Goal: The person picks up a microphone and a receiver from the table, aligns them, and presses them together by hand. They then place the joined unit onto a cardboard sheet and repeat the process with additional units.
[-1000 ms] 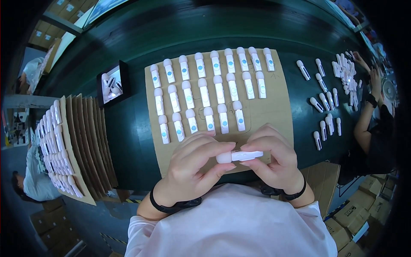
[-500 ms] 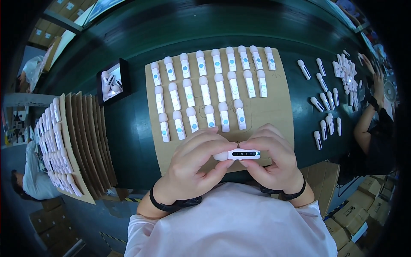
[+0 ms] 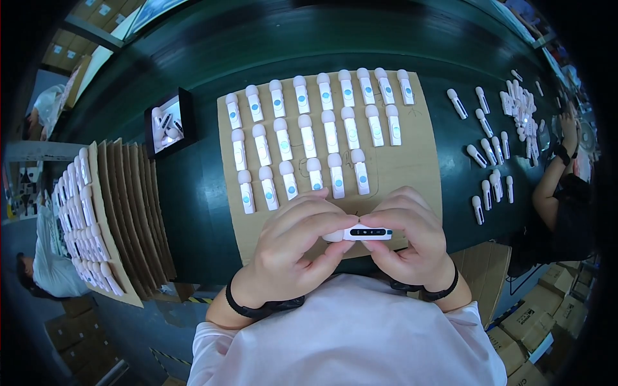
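Both my hands pinch one small white wand-shaped device (image 3: 374, 233) just in front of my chest, above the near edge of a cardboard sheet. It lies sideways, with its rounded pale head to the left and a black button panel facing up. My left hand (image 3: 297, 239) grips it near the head, partly covering it. My right hand (image 3: 408, 233) holds the handle with thumb and fingertips. Beyond, several similar devices (image 3: 336, 177) lie in three rows on the cardboard sheet (image 3: 405, 177), most with a blue round mark on the handle.
At left stands a black box (image 3: 187, 122) with small parts, beside stacked cardboard sheets (image 3: 138, 219) bearing more devices. Loose devices (image 3: 487, 151) and a pile of them (image 3: 524, 112) lie on the right of the green table (image 3: 199, 225). A co-worker's arm (image 3: 555, 174) reaches in there.
My hands and the held device have hardly moved. At far right, the co-worker's hands have shifted away from the pile, uncovering loose devices behind it.
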The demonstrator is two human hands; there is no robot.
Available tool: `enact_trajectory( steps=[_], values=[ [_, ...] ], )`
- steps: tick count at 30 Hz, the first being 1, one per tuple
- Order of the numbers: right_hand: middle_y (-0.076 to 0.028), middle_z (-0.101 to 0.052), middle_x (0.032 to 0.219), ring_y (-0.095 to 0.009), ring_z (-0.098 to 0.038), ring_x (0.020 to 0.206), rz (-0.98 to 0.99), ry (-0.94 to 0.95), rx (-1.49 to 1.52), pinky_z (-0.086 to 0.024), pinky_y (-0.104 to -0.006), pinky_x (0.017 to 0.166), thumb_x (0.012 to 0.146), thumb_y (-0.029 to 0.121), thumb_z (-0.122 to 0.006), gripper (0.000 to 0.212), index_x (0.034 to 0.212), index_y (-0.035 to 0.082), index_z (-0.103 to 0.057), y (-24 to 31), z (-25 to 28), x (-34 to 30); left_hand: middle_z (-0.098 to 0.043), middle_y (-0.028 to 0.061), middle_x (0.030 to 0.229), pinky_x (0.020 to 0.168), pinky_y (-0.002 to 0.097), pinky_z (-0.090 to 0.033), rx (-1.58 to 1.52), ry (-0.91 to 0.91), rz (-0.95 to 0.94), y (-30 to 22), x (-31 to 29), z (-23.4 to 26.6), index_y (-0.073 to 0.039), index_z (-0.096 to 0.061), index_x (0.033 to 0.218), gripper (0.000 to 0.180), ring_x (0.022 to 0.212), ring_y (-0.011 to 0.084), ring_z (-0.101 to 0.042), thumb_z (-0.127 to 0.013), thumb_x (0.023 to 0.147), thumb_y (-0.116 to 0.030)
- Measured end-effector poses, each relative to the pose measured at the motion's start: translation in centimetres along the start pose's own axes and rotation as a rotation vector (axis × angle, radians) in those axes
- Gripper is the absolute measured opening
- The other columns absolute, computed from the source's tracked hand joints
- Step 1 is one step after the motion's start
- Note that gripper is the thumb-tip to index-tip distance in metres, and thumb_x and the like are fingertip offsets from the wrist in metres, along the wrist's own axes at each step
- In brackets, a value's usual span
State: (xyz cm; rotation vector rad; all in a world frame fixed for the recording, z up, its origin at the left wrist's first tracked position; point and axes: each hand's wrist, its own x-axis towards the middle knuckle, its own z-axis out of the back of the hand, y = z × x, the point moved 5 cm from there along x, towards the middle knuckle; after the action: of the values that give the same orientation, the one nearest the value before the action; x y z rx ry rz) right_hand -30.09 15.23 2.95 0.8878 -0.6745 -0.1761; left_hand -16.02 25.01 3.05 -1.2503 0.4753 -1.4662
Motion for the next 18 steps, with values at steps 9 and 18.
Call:
enact_trajectory(
  steps=[9,18],
  values=[
    [-0.009,-0.065,0.096,-0.024,-0.058,0.078,0.027,-0.07,0.005,-0.045,-0.0349,0.07,0.074,0.001,-0.072,0.032,0.104,0.004,-0.063,0.4,0.1,0.0,-0.067,0.0111,0.095,0.088,0.0423,-0.051,0.016,0.009,0.053,1.2,-0.1,-0.8,-0.002,-0.066,0.103,0.031,0.086,0.0286,-0.065,-0.075,0.073,0.001],
    [-0.011,-0.065,0.097,-0.026,-0.06,0.081,0.036,-0.004,-0.082,-0.046,-0.0352,0.072,0.077,-0.002,-0.071,0.028,0.102,0.005,-0.062,0.2,0.7,0.0,-0.066,0.0139,0.105,0.087,0.0376,-0.05,0.024,0.082,0.087,1.3,0.2,-1.1,0.0,-0.065,0.099,0.027,0.096,0.028,-0.064,-0.072,0.074,0.004]
  ],
)
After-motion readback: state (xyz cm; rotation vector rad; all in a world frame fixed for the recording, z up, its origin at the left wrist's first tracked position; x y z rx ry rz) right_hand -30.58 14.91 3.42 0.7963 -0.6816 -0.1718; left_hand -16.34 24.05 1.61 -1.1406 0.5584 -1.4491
